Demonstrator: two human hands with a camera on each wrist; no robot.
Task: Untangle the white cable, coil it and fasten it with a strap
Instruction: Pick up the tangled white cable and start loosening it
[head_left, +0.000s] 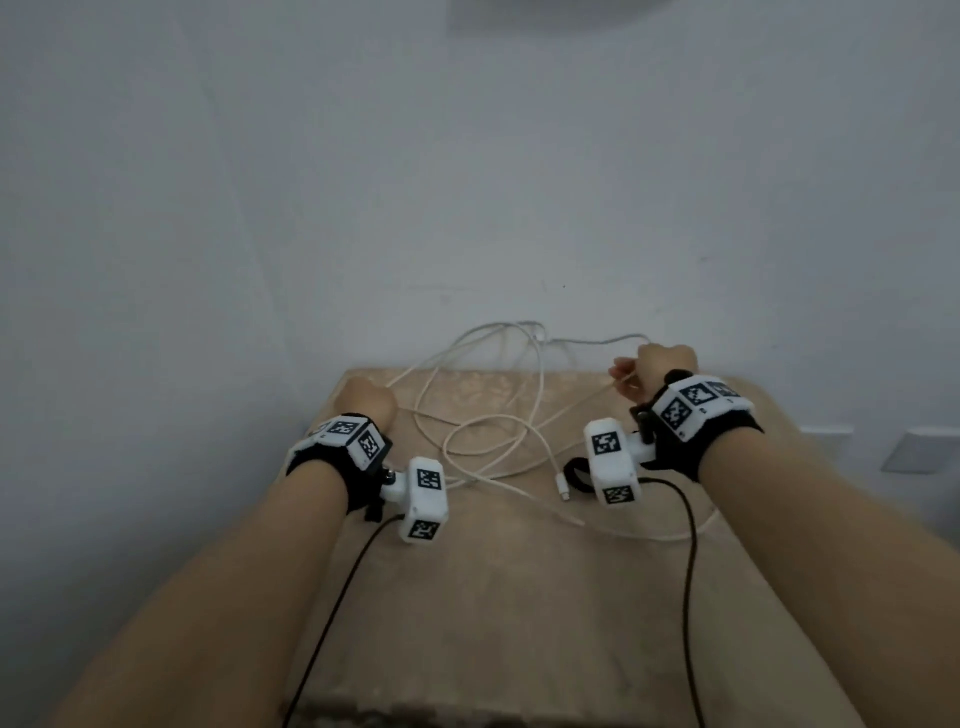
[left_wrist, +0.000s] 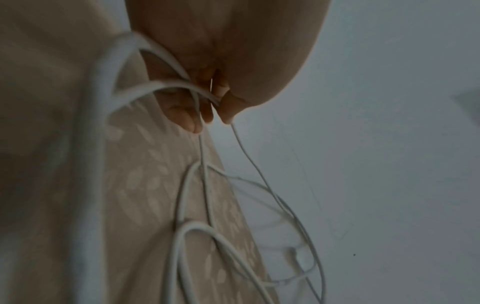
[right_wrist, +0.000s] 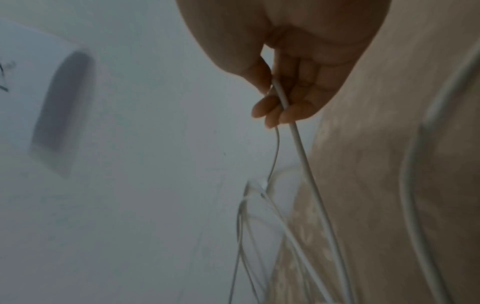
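Note:
A long white cable (head_left: 488, 441) lies in tangled loops on the beige patterned table (head_left: 498, 597), with some loops lifted past the far edge. One plug end (head_left: 562, 488) rests on the cloth between my wrists. My left hand (head_left: 366, 397) at the table's left side pinches strands of the cable (left_wrist: 200, 98) between curled fingers. My right hand (head_left: 652, 371), raised at the far right, grips another stretch of the cable (right_wrist: 281, 96) between thumb and fingers. A black strap (head_left: 574, 475) lies partly hidden under my right wrist camera.
A pale wall (head_left: 467, 182) stands right behind the table. A wall socket plate (head_left: 914, 449) is at the right. Black camera leads (head_left: 685, 571) run from both wrists toward the table's near edge.

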